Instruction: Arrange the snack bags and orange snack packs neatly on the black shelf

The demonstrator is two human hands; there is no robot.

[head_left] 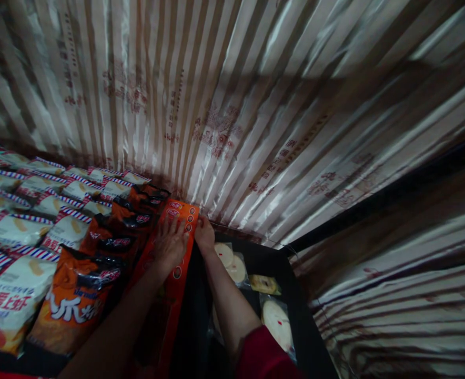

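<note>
My left hand [171,245] lies with fingers spread on top of a long row of red-orange boxes or packs [180,273]. At the far right end of that row, my right hand [204,232] has its fingers bent together against the side edge; what it holds, if anything, is hidden. Just left of the row stand orange and black snack bags [72,300]. To the right of my right forearm, clear-wrapped round pale items [278,323] and a small yellowish packet [264,284] lie on the black table surface [305,337].
Rows of white snack bags [19,229] with striped edges fill the left side. A pleated, printed silvery curtain [224,121] hangs behind the table. At the right, a dark bar [354,213] slants across, with more pleated sheeting below it.
</note>
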